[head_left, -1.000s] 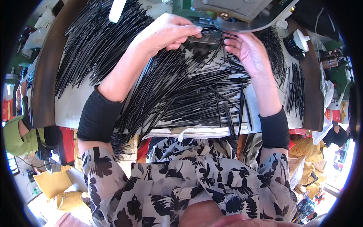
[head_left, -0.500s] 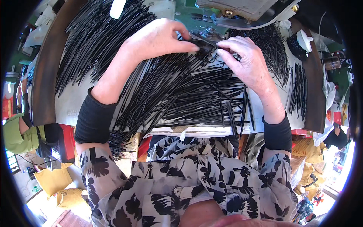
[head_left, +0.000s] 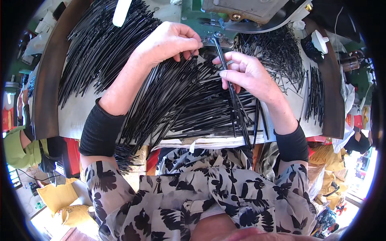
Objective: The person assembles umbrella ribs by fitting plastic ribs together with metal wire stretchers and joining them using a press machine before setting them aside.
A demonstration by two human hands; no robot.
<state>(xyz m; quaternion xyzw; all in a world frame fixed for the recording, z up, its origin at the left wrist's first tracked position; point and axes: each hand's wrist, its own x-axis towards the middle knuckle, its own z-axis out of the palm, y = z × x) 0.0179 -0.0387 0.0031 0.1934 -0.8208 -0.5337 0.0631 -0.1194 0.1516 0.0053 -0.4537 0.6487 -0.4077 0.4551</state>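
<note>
My right hand (head_left: 248, 74) pinches a long, thin black strip (head_left: 222, 56) between thumb and fingers. The strip slants from the machine's small metal fitting (head_left: 217, 35) down toward the table's front edge; its lower part merges with other dark strips. Up and to the left, my left hand (head_left: 173, 43) is closed, thumb and forefinger pressed together beside that fitting. Whatever those fingertips hold is too small to make out. Below both hands spreads a heap of similar black strips (head_left: 193, 100).
A green machine base with a grey metal head (head_left: 245, 10) stands at the far side. More black strips (head_left: 108, 44) are piled far left, with thinner tangled pieces (head_left: 277, 52) at right and a small bundle (head_left: 315, 94) farther right. Brown raised boards (head_left: 50, 76) edge the table.
My right hand has drawn back toward me and left, with the strip now upright across the heap. My left hand has moved slightly left, its thumb and forefinger now together.
</note>
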